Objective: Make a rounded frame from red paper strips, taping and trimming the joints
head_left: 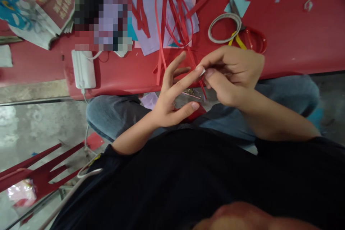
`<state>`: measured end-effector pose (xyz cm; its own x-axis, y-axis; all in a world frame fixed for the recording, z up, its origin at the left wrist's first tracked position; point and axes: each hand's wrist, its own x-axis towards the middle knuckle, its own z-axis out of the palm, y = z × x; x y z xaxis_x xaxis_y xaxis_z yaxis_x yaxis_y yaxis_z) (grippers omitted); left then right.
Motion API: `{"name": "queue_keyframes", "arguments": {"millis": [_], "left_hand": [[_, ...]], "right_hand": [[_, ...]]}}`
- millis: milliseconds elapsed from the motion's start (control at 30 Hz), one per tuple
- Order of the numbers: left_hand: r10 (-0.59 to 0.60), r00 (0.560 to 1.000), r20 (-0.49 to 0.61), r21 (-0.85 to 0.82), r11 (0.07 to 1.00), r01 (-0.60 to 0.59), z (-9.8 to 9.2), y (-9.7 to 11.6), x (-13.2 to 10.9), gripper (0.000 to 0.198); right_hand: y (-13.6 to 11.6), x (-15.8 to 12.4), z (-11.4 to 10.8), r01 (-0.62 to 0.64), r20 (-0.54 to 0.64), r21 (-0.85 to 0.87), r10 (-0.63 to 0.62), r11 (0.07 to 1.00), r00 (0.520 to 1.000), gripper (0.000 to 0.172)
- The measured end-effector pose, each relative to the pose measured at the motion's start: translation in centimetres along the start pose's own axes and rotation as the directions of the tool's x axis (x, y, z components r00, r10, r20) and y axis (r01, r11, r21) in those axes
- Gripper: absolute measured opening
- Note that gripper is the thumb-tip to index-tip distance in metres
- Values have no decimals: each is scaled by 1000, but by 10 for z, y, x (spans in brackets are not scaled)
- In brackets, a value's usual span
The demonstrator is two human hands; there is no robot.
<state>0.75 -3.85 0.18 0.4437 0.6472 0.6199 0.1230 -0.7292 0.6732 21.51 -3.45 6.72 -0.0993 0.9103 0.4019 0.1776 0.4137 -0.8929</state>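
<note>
A small white piece of tape (202,72) is pinched between the thumb and index finger of my right hand (234,75). My left hand (175,93) has its fingers spread, and the tip of its index finger touches the white piece. Just beyond both hands, looped red paper strips (161,25) lie over sheets of purple paper (151,46), some ends hanging past the table edge. A tape roll (211,31) rests to the right, against scissors with red and yellow handles (239,41).
The red table (291,32) also holds a white power bank (88,68) with a cable, printed paper bags (60,10) at left and a light blue paper scrap (244,6). A red plastic chair (43,176) stands at lower left. My legs are under the table edge.
</note>
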Motion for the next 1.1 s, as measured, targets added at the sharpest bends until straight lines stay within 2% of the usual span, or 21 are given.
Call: {"name": "queue_keyframes", "arguments": {"millis": [167,267,433,567,933,1100], "left_hand": [[-25,999,24,45,999,24,-2,0,-1,87],[-80,997,10,101,992,78,0,2,-2,86],[-111,994,-7,132,985,111,2,0,-4,84],[-80,997,4,178,981,78,0,-3,-4,82],[-29,1000,5,289,957,26,-10,7,1,72],[-80,996,37,253,965,68,-9,6,1,78]], "right_hand": [[-6,0,3,-62,-42,16,63,998,997,9],[-10,4,4,-102,-49,69,105,992,993,11],[-13,10,3,-227,8,207,231,952,973,15],[-15,12,1,-320,65,254,314,913,947,15],[-22,13,-2,-408,85,237,400,882,913,16],[-19,13,-1,-421,103,282,408,862,907,16]]}}
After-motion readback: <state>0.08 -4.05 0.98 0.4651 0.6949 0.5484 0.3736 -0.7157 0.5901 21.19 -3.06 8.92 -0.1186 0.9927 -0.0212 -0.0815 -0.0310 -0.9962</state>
